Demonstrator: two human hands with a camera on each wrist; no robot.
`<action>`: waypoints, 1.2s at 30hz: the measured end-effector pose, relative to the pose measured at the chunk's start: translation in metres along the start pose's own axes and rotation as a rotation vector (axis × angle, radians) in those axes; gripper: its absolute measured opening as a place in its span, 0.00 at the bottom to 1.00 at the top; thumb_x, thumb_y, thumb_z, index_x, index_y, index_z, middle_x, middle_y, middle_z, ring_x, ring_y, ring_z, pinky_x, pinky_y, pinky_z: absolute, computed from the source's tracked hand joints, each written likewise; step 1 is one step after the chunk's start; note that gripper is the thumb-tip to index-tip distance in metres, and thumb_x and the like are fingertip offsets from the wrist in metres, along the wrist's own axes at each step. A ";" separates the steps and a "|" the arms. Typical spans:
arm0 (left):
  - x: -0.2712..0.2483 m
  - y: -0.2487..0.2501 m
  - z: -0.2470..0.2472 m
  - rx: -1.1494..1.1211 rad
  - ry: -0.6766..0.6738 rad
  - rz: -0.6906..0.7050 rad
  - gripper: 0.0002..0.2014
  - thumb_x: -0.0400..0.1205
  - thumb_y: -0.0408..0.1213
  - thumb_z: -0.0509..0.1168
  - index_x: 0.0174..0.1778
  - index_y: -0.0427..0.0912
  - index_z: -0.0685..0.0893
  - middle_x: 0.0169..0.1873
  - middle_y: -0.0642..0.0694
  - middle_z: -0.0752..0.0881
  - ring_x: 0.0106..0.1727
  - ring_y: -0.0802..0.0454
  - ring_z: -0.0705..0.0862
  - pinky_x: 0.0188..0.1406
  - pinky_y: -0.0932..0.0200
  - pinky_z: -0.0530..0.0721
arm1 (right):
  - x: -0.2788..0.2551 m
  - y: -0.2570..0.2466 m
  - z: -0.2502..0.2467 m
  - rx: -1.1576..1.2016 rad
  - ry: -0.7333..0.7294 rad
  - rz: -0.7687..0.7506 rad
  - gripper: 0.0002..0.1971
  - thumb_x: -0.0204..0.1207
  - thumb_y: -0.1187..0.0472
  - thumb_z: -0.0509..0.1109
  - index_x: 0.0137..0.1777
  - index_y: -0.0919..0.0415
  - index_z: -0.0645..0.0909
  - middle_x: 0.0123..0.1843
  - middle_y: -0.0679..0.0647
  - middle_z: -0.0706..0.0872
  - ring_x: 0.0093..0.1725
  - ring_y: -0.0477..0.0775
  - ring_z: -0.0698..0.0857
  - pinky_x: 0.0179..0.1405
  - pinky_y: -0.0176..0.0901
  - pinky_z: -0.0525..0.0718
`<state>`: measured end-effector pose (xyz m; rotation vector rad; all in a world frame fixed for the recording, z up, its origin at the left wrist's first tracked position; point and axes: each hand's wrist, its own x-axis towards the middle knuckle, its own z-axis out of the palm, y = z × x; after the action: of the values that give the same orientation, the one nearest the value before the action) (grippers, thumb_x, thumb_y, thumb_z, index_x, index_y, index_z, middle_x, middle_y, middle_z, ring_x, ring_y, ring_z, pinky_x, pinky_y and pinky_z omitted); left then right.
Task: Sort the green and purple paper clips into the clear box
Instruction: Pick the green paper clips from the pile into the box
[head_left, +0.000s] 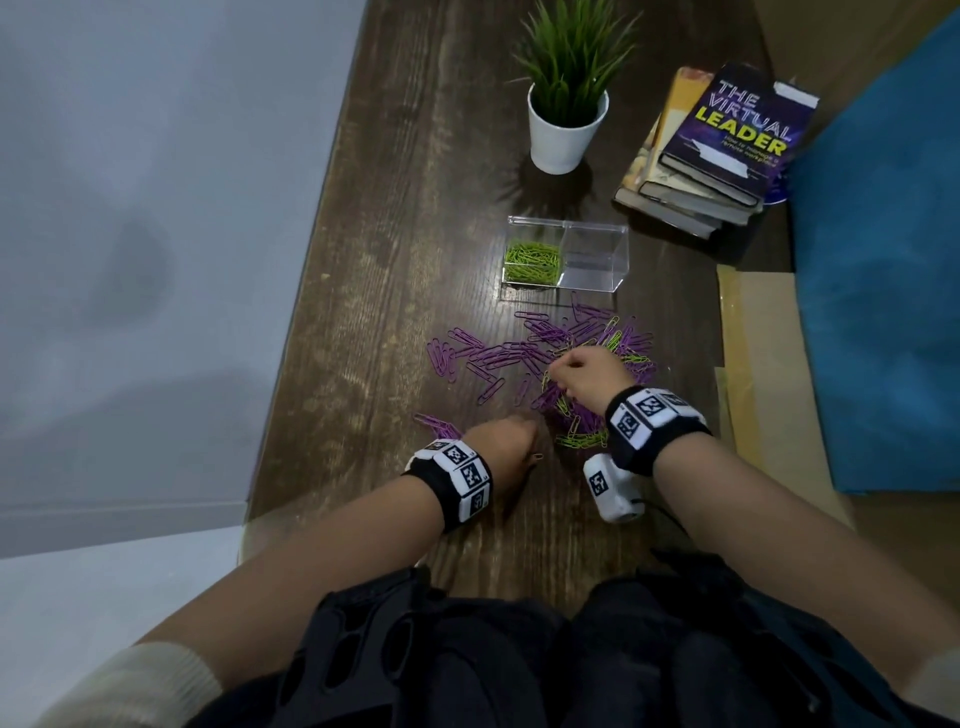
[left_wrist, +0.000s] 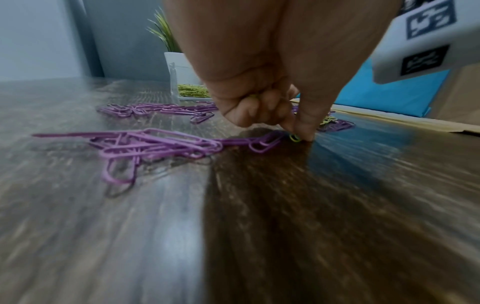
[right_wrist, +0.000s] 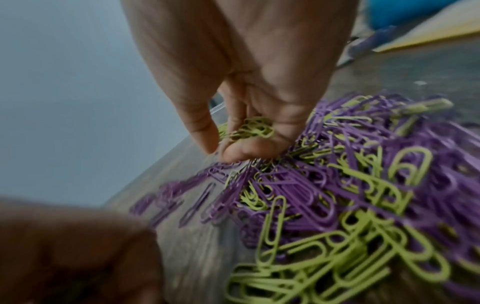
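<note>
A: What were the hands gripping?

B: The right hand (right_wrist: 249, 98) had its fingers curled round a small bunch of green clips (right_wrist: 249, 129), thumb and forefinger pinched together at the edge of the pile (head_left: 582, 374). The left hand (left_wrist: 262, 86) pinched a single green clip (left_wrist: 295, 137) against the table (left_wrist: 259, 226), the other fingers folded in; a trace of green showed inside that fist too.

A: Where did the loose clips lie?

B: Purple clips (head_left: 488, 358) were strewn over the middle of the table, thinning out to the left. Green ones were mixed in under and just beside the right hand, thickest at the near edge of the pile.

A: And the box?

B: The box (head_left: 597, 260) stood just beyond the pile, with two compartments. The left one held only green clips (head_left: 532, 262); I could see nothing in the right one.

A: Anything else on the table?

B: A plant (head_left: 569, 98) in a white pot beyond the box, and a stack of books (head_left: 717, 150) to its right.
</note>
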<state>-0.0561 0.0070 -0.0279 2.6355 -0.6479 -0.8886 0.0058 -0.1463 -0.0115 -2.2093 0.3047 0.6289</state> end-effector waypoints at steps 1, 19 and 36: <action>0.000 0.001 0.000 0.003 -0.009 -0.002 0.17 0.84 0.43 0.61 0.64 0.36 0.74 0.61 0.36 0.79 0.60 0.36 0.81 0.57 0.47 0.79 | 0.002 -0.002 0.003 -0.128 0.032 -0.023 0.08 0.78 0.59 0.69 0.45 0.64 0.86 0.41 0.53 0.87 0.41 0.52 0.84 0.43 0.46 0.82; 0.048 -0.029 -0.107 -0.528 0.428 -0.255 0.01 0.80 0.35 0.63 0.44 0.44 0.77 0.35 0.50 0.80 0.38 0.50 0.79 0.34 0.59 0.76 | 0.006 -0.004 0.011 -0.497 -0.025 -0.096 0.10 0.78 0.60 0.67 0.37 0.61 0.74 0.46 0.63 0.84 0.47 0.62 0.84 0.43 0.47 0.79; 0.163 -0.033 -0.171 0.008 0.360 -0.128 0.11 0.79 0.25 0.60 0.55 0.36 0.82 0.56 0.36 0.83 0.56 0.38 0.82 0.52 0.52 0.78 | 0.011 0.003 0.016 -0.549 -0.091 -0.101 0.08 0.73 0.57 0.67 0.37 0.59 0.72 0.34 0.53 0.72 0.38 0.60 0.78 0.35 0.45 0.73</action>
<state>0.1770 -0.0247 0.0092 2.7665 -0.3955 -0.4213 0.0082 -0.1367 -0.0278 -2.6831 -0.0376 0.8283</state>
